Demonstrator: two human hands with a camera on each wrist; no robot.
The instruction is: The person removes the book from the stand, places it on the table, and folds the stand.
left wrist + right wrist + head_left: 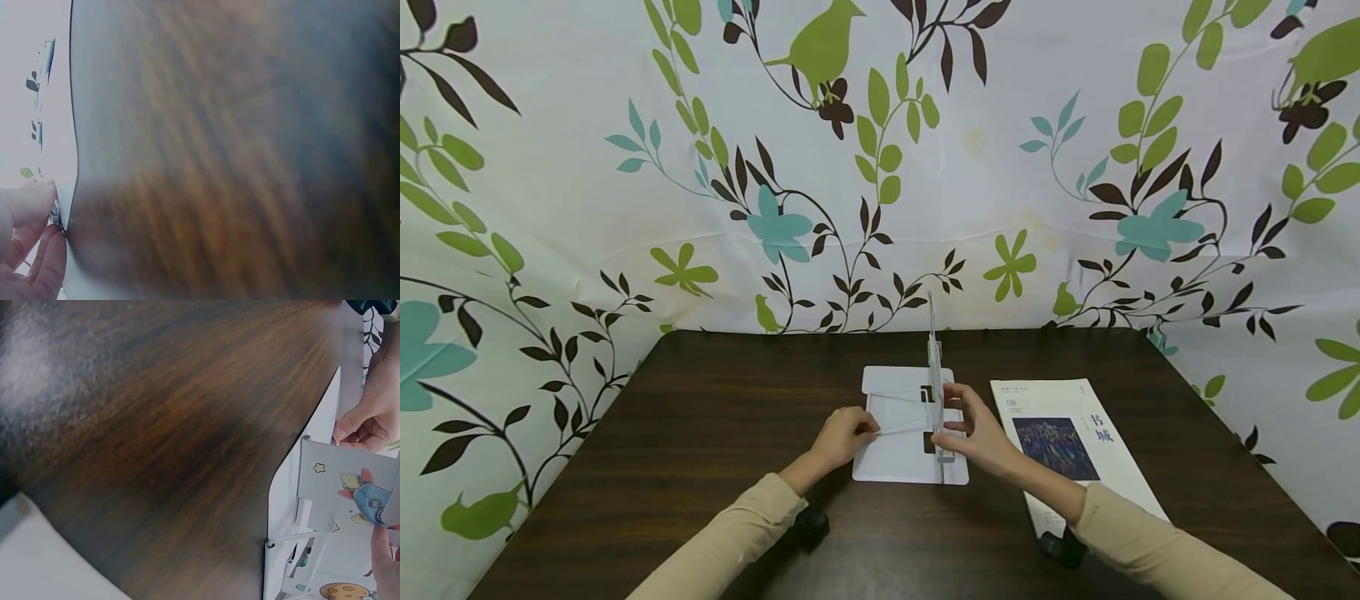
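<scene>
A white folding book stand stands on the table, its flat base plate (895,462) lying down and its thin panel (935,375) raised upright, seen edge-on in the head view. The right wrist view shows cartoon prints on the panel (319,487) and a wire bracket (300,536) near its edge. My left hand (848,435) pinches the end of a thin wire (898,429) over the base plate's left side. From the right, my right hand (977,429) grips the upright panel between thumb and fingers. In the left wrist view, the left fingertips (53,250) meet at the plate's edge.
A white-covered book (1048,400) with a dark picture lies to the right, partly under the right forearm. The dark wooden table (737,392) reaches back to a patterned cloth (880,167) with leaves and birds. A black device (811,527) sits under the left wrist.
</scene>
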